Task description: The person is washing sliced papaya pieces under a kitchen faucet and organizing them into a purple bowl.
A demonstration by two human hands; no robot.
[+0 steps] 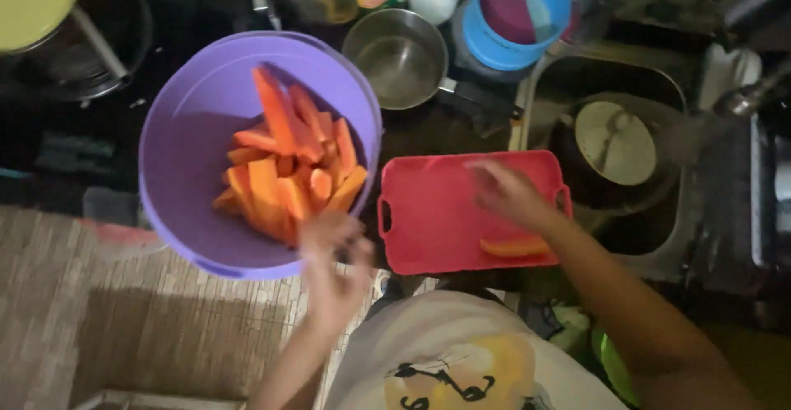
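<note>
A large purple bowl [189, 142] holds several orange vegetable sticks [288, 163]. My left hand [334, 253] hovers at the bowl's near rim, right beside the sticks, with its fingers apart and nothing visible in it. A red cutting board [428, 220] with handle slots lies to the right of the bowl. One orange slice [515, 247] rests near the board's front edge. My right hand [507, 192], blurred by motion, is over the right half of the board just above the slice, with its fingers spread and holding nothing.
Behind the board stand a steel pot [401, 56] with a dark handle and a blue bucket [515, 14]. A sink [651, 80] on the right holds a dark pan [614, 142], with a faucet [741, 97] beside it. The floor at the lower left [124, 319] is tiled.
</note>
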